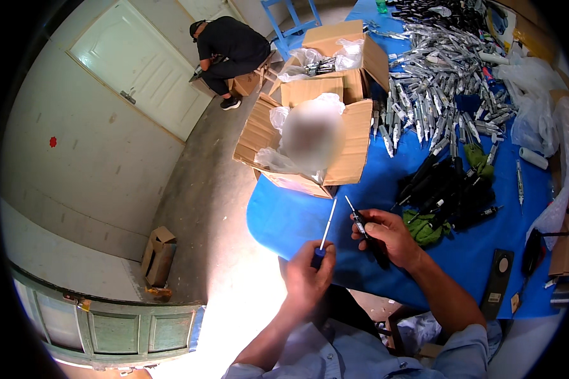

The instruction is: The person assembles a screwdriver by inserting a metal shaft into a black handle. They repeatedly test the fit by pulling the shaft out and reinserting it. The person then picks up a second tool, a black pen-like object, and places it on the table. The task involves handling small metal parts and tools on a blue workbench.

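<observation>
Now, left hand (305, 276): pinching a blue-handled screwdriver (325, 235) — near the table edge (265, 221).
Right hand (389, 235): clamping a black pen-like tool (363, 228).
Tip: keeping both steady — blade aligning squarely.

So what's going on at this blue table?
A person at a blue-covered table holds a thin white rod with a blue end in the left hand and a dark pen-like part in the right hand. Silver and black pen-like parts lie piled behind, beside open cardboard boxes. Another person crouches by the door.

light: bright daylight | glare: blown-out floor (234, 316) patch at bottom | edges: fisheye bend, black rim | focus: mostly sharp
</observation>
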`<state>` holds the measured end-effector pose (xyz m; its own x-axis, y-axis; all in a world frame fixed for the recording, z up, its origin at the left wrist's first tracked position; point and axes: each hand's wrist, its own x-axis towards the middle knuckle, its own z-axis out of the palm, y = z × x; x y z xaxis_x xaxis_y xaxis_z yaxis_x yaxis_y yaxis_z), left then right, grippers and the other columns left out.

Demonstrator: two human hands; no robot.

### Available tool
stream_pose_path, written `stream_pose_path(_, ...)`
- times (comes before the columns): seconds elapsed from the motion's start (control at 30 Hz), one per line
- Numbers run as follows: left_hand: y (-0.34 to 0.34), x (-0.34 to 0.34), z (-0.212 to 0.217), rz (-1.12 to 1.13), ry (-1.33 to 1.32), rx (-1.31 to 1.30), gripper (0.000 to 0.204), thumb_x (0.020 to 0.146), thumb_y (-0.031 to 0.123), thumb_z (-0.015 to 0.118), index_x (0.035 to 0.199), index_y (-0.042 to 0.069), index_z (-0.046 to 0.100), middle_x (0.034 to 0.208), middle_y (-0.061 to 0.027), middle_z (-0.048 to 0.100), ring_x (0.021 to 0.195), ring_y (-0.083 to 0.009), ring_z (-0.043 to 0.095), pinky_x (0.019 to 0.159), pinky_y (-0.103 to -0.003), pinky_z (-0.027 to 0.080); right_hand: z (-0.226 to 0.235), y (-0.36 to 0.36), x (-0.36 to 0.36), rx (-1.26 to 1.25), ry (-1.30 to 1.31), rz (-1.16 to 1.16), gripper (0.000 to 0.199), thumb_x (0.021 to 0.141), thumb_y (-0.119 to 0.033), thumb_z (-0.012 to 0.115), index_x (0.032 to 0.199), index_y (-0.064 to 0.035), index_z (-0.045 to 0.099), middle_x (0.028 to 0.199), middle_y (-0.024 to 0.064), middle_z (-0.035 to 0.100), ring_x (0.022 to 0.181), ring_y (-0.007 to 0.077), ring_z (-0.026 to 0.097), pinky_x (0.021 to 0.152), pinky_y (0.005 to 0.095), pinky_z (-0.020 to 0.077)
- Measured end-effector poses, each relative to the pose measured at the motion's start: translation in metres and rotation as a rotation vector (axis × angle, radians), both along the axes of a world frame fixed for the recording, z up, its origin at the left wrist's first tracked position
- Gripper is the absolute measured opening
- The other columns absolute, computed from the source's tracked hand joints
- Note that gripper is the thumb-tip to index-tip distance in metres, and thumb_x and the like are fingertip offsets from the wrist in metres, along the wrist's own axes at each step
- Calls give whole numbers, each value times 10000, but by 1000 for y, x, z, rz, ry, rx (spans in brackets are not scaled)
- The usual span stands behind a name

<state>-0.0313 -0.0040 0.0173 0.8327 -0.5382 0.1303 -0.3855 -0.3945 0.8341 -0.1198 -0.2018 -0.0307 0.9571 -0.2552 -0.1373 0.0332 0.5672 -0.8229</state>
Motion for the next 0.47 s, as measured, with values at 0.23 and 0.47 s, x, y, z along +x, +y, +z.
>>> stream_pose_path(0.23,-3,46,69,-37,-111,-128,144,1008,144,688,1002,1,676,719,51,589,614,-11,493,544,-193,389,-4,-1,1,53,-29,13,324,1018,-103,565,1308,37,610,1104,115,687,989,193,681,794,312,580)
stream_pose_path(0.47,-52,137,128,-21,-502,48,212,975,211,703,1058,20,741,692,-19,636,605,-104,518,577,-294,465,-5,-3,1,67,-34,34,347,1018,-122,579,1330,28,603,1118,125,683,1007,200,680,794,306,584)
